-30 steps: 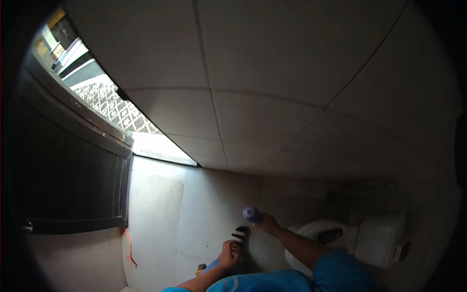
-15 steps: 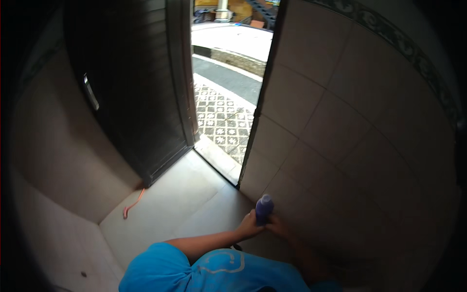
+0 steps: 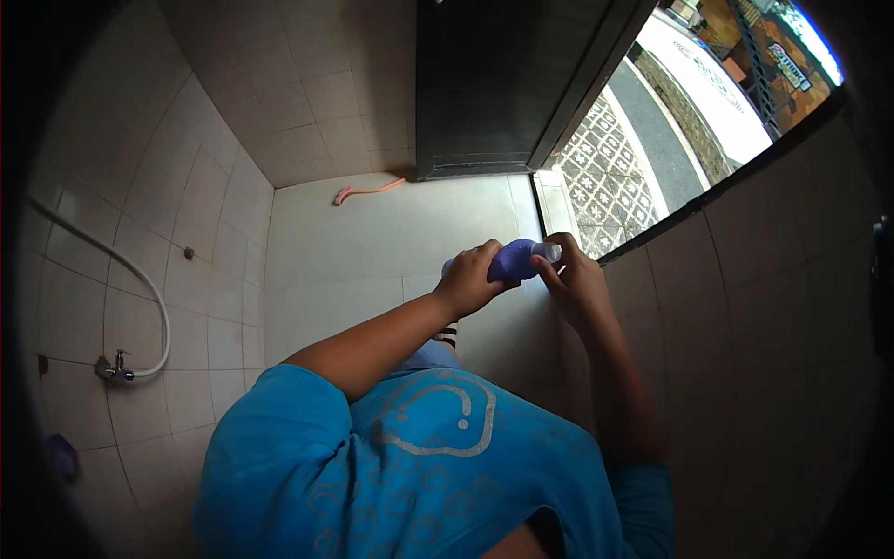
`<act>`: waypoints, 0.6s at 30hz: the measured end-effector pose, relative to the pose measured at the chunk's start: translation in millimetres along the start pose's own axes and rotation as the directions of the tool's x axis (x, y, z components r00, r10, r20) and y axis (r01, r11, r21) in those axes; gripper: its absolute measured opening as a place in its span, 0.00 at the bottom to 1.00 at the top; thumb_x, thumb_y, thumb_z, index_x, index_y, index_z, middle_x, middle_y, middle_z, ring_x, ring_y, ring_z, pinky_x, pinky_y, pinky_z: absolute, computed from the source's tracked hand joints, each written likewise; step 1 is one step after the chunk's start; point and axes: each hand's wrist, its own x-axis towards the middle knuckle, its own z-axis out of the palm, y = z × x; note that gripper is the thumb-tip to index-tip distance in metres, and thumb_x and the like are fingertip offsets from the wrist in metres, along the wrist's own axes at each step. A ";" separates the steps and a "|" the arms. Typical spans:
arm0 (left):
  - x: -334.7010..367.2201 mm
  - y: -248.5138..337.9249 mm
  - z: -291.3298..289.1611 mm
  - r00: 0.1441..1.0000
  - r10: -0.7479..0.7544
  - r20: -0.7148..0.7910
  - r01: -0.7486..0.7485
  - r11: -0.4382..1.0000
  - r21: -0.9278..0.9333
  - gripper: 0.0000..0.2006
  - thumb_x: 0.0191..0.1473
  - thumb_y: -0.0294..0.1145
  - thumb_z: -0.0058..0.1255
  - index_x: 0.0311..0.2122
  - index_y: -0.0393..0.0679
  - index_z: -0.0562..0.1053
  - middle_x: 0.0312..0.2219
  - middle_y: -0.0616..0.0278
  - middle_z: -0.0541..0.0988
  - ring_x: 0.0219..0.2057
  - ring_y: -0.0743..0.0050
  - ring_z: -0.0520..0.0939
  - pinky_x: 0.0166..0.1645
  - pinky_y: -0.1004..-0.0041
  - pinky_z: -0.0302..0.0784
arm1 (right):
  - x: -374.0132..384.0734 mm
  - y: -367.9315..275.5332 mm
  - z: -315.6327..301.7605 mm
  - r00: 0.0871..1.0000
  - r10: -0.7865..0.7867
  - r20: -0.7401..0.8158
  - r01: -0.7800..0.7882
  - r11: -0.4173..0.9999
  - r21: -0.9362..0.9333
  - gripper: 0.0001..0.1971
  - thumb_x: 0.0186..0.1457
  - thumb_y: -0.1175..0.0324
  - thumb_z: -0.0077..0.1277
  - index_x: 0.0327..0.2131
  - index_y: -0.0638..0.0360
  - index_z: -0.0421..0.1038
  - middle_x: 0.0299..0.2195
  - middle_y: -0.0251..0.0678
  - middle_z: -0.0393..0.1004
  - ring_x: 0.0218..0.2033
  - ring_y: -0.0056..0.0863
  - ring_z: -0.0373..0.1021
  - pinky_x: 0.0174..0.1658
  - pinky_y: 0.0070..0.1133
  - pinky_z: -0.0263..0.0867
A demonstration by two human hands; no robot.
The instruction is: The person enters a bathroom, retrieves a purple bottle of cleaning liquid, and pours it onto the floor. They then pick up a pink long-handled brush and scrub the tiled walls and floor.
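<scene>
Head view: L hand is clamping round the purple bottle, hiding much of its body w/ just a bit of the base peeking out; R hand is gripping the whitish cap, which is pointing R. Bottle's being held over the floor, in front of the blue shirt. Striped footwear is mostly hiding behind L arm; purple item, far L, is too dim to ID. Door is running off the top edge. Floor's lying open L of the bottle; R wall is standing near R arm. Orange-pink item is lying by the door's btm; white hose is curving to the tap.
</scene>
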 end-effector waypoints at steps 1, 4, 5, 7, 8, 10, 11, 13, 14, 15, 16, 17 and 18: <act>3.1 -5.4 -10.6 1.000 -0.023 0.008 0.023 0.999 0.024 0.20 0.39 0.36 0.59 0.36 0.41 0.64 0.28 0.52 0.74 0.31 0.56 0.76 0.37 0.67 0.70 | 15.9 -8.4 9.0 1.000 -0.010 0.015 0.010 1.000 -0.029 0.14 0.50 0.59 0.47 0.33 0.60 0.61 0.24 0.47 0.71 0.27 0.44 0.69 0.31 0.31 0.64; 8.4 -29.5 -42.4 0.998 -0.050 -0.025 0.049 0.998 -0.041 0.19 0.38 0.38 0.60 0.33 0.41 0.65 0.26 0.52 0.75 0.31 0.55 0.77 0.36 0.66 0.71 | 61.6 -25.6 27.6 0.964 -0.238 0.119 0.249 0.964 -0.093 0.10 0.50 0.65 0.45 0.30 0.62 0.60 0.24 0.48 0.70 0.27 0.47 0.69 0.30 0.34 0.63; 15.5 -38.7 -54.6 0.998 -0.053 -0.023 0.052 0.997 -0.054 0.20 0.38 0.39 0.60 0.32 0.41 0.65 0.26 0.52 0.75 0.31 0.54 0.77 0.35 0.65 0.71 | 75.7 -31.5 31.5 0.927 -0.349 0.136 0.359 0.932 -0.049 0.09 0.50 0.67 0.45 0.30 0.62 0.59 0.24 0.47 0.69 0.27 0.47 0.68 0.31 0.33 0.63; 25.4 -55.2 -74.5 0.997 -0.078 -0.018 0.077 0.997 -0.026 0.19 0.37 0.38 0.61 0.32 0.41 0.65 0.26 0.52 0.75 0.32 0.55 0.77 0.36 0.66 0.71 | 115.7 -14.8 52.7 0.739 -0.648 0.185 0.658 0.753 0.007 0.07 0.48 0.71 0.44 0.30 0.62 0.60 0.27 0.45 0.68 0.30 0.44 0.67 0.34 0.31 0.63; 27.3 -64.4 -85.5 0.995 -0.100 -0.020 0.099 0.995 -0.012 0.19 0.37 0.38 0.61 0.32 0.40 0.65 0.26 0.52 0.75 0.32 0.55 0.77 0.36 0.67 0.71 | 123.8 -30.6 45.7 0.709 -0.655 0.263 0.668 0.742 0.046 0.09 0.46 0.74 0.44 0.34 0.61 0.61 0.30 0.41 0.67 0.35 0.40 0.65 0.40 0.28 0.62; 33.9 -80.4 -104.6 0.989 -0.150 -0.021 0.150 0.989 0.009 0.19 0.37 0.37 0.61 0.32 0.40 0.66 0.27 0.52 0.76 0.32 0.55 0.77 0.36 0.67 0.71 | 156.4 -36.2 55.3 0.591 -0.734 0.334 0.773 0.634 0.023 0.13 0.43 0.79 0.45 0.37 0.60 0.63 0.38 0.38 0.67 0.42 0.37 0.63 0.45 0.29 0.60; 40.5 -86.3 -112.1 0.985 -0.172 -0.014 0.172 0.985 0.018 0.19 0.37 0.36 0.61 0.32 0.40 0.66 0.27 0.52 0.76 0.32 0.55 0.77 0.36 0.66 0.71 | 169.9 -39.3 59.0 0.534 -0.772 0.346 0.825 0.564 -0.015 0.15 0.44 0.78 0.46 0.39 0.59 0.63 0.40 0.38 0.66 0.44 0.37 0.62 0.46 0.30 0.59; 54.7 -94.3 -125.6 0.975 -0.217 -0.046 0.219 0.975 0.046 0.19 0.36 0.35 0.62 0.32 0.40 0.66 0.27 0.52 0.76 0.32 0.54 0.77 0.36 0.66 0.71 | 193.2 -51.7 59.2 0.550 -0.758 0.349 0.809 0.588 0.001 0.18 0.47 0.67 0.48 0.43 0.60 0.61 0.44 0.40 0.65 0.46 0.38 0.61 0.47 0.33 0.58; 59.3 -98.6 -131.7 0.967 -0.248 -0.061 0.251 0.966 0.061 0.19 0.36 0.34 0.62 0.32 0.40 0.66 0.27 0.52 0.76 0.32 0.54 0.77 0.36 0.66 0.71 | 201.6 -63.3 59.4 0.597 -0.713 0.367 0.771 0.636 -0.018 0.18 0.48 0.63 0.47 0.43 0.61 0.61 0.44 0.40 0.65 0.46 0.38 0.62 0.47 0.32 0.58; 67.3 -103.7 -136.8 0.969 -0.232 -0.086 0.238 0.969 0.065 0.19 0.36 0.35 0.62 0.32 0.40 0.66 0.27 0.52 0.76 0.33 0.53 0.77 0.36 0.66 0.71 | 211.8 -72.6 60.2 0.642 -0.664 0.382 0.729 0.683 -0.038 0.19 0.49 0.60 0.46 0.42 0.61 0.61 0.43 0.41 0.66 0.45 0.38 0.63 0.47 0.32 0.58; 73.1 -109.2 -139.9 0.970 -0.222 -0.103 0.229 0.971 0.067 0.20 0.36 0.35 0.62 0.33 0.41 0.66 0.27 0.52 0.76 0.33 0.53 0.77 0.36 0.65 0.71 | 226.0 -79.7 62.6 0.724 -0.522 0.451 0.640 0.752 -0.158 0.20 0.50 0.54 0.44 0.38 0.62 0.64 0.34 0.44 0.71 0.37 0.40 0.68 0.44 0.32 0.60; 75.7 -115.2 -141.5 0.969 -0.216 -0.118 0.224 0.972 0.066 0.20 0.36 0.35 0.62 0.33 0.41 0.66 0.27 0.51 0.76 0.33 0.53 0.76 0.36 0.65 0.71 | 238.9 -82.4 67.1 0.738 -0.498 0.457 0.614 0.776 -0.146 0.18 0.49 0.55 0.45 0.32 0.63 0.67 0.24 0.43 0.72 0.28 0.41 0.70 0.42 0.31 0.61; 80.1 -123.5 -144.3 0.968 -0.223 -0.117 0.232 0.970 0.070 0.20 0.36 0.36 0.61 0.33 0.42 0.66 0.28 0.52 0.76 0.33 0.52 0.76 0.36 0.64 0.70 | 248.2 -83.1 73.8 0.713 -0.515 0.476 0.645 0.748 -0.156 0.17 0.48 0.56 0.46 0.29 0.63 0.67 0.22 0.43 0.72 0.26 0.41 0.70 0.41 0.30 0.62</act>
